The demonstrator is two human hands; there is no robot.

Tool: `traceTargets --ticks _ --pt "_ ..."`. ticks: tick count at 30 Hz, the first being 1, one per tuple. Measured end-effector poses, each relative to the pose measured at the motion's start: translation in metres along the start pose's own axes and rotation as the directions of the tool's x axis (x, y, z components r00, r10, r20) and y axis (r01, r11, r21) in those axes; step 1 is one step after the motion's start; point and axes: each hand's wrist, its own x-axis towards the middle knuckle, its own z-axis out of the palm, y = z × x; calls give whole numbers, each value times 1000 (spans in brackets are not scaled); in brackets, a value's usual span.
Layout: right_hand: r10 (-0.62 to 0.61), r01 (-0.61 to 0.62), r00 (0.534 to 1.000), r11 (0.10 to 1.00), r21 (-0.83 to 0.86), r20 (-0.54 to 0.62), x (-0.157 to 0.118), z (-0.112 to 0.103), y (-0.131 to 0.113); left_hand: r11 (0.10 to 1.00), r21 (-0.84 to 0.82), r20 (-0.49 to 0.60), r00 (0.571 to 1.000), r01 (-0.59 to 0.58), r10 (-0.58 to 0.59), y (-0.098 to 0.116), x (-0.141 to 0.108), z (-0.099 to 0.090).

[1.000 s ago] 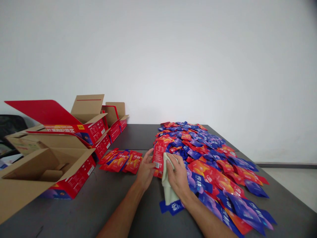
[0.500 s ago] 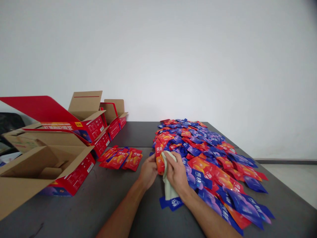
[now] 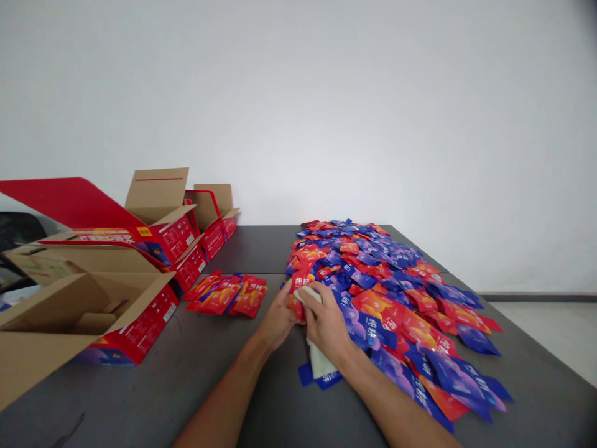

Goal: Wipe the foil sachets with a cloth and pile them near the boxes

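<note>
My left hand (image 3: pixel 278 317) is closed on the edge of a red pouch (image 3: pixel 298 284) with white lettering, held up over the table. In my right hand (image 3: pixel 328 320) is a pale cloth (image 3: pixel 321 361), its fingers pressing it against the pouch's face. The cloth's lower end hangs down over a blue pouch (image 3: pixel 305 374) lying on the table. Beside my right hand spreads a large heap of red and blue pouches (image 3: pixel 377 302). To the left of my left hand lies a small group of red and blue pouches (image 3: pixel 227 295), overlapping in rows.
Open red cardboard boxes stand along the left: a near box (image 3: pixel 140 326) with flaps spread, and others (image 3: pixel 175 236) stacked or lined up behind it. The dark table (image 3: pixel 186 386) runs back to a white wall (image 3: pixel 298 112). A black object (image 3: pixel 21 230) shows at the far left.
My right hand has shifted slightly left with the cloth, which now covers more of the red pouch's lower part. The whole view has moved a little.
</note>
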Motion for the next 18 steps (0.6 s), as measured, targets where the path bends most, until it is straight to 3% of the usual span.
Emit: traceTargets --ticks 6,10,18 --pt "115 -129 970 990 -53 -216 8 -13 21 998 49 142 988 47 -53 -5 0 3" --pt "92 -110 982 989 -102 -167 5 -9 20 996 93 160 987 1 -16 -6 2 2" --pt "27 -30 999 996 -88 -36 -1 -3 6 995 97 58 998 -14 8 -1 1 1"
